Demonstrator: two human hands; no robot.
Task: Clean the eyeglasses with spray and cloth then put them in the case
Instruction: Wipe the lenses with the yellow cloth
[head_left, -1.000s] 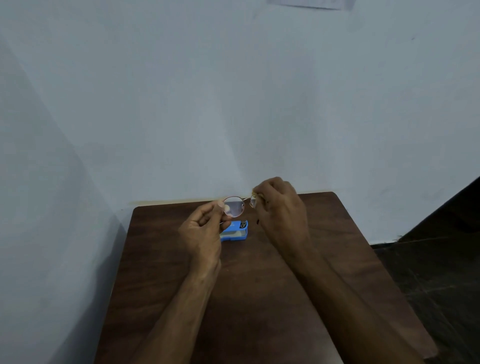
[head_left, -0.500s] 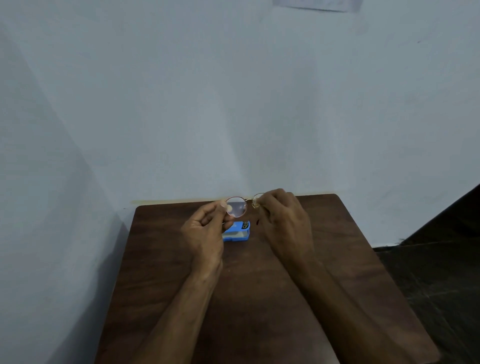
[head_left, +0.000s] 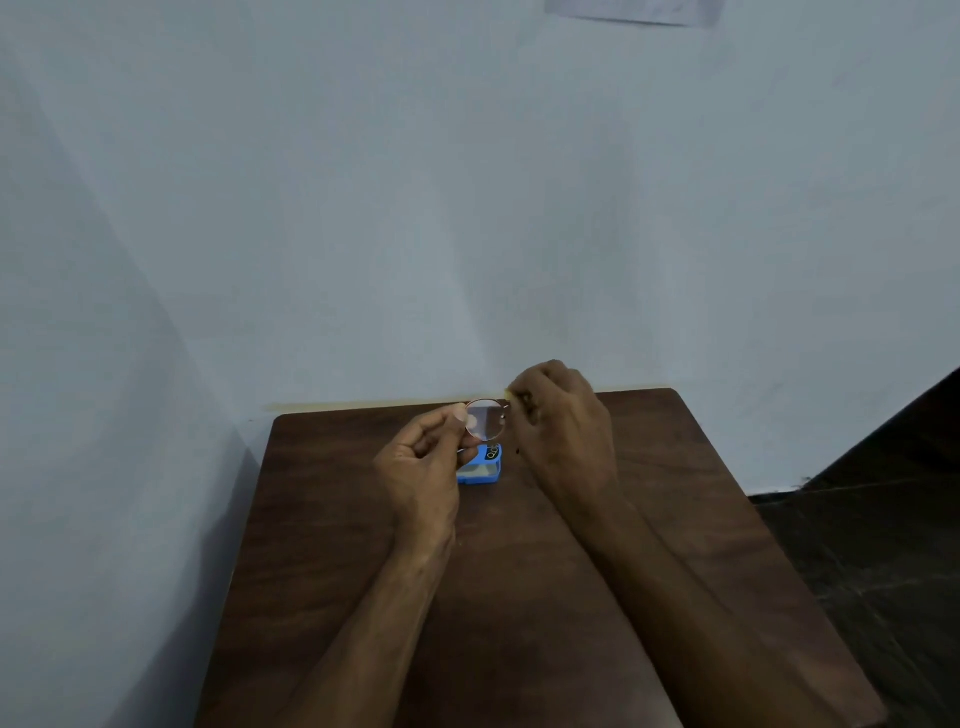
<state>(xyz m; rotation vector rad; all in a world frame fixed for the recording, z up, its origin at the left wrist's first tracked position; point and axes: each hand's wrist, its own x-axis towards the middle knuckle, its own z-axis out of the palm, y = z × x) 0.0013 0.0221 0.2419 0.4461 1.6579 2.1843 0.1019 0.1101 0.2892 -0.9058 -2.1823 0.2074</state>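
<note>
Thin round-rimmed eyeglasses (head_left: 487, 418) are held up above the far part of the dark wooden table (head_left: 322, 519). My left hand (head_left: 423, 462) pinches the left rim of the one lens I can see. My right hand (head_left: 563, 428) is curled over the other lens and hides it; a pale bit shows at its fingertips, perhaps cloth. A blue case (head_left: 483, 467) lies on the table just below the glasses, partly behind my left hand. No spray bottle is in view.
The table stands in a corner, with a pale wall (head_left: 467, 208) behind it and on the left. A dark floor (head_left: 883, 545) drops away on the right. A small dark speck (head_left: 517, 450) lies near the case.
Both hands and the glasses shifted slightly; my right hand has moved further over the right lens, hiding it fully.
</note>
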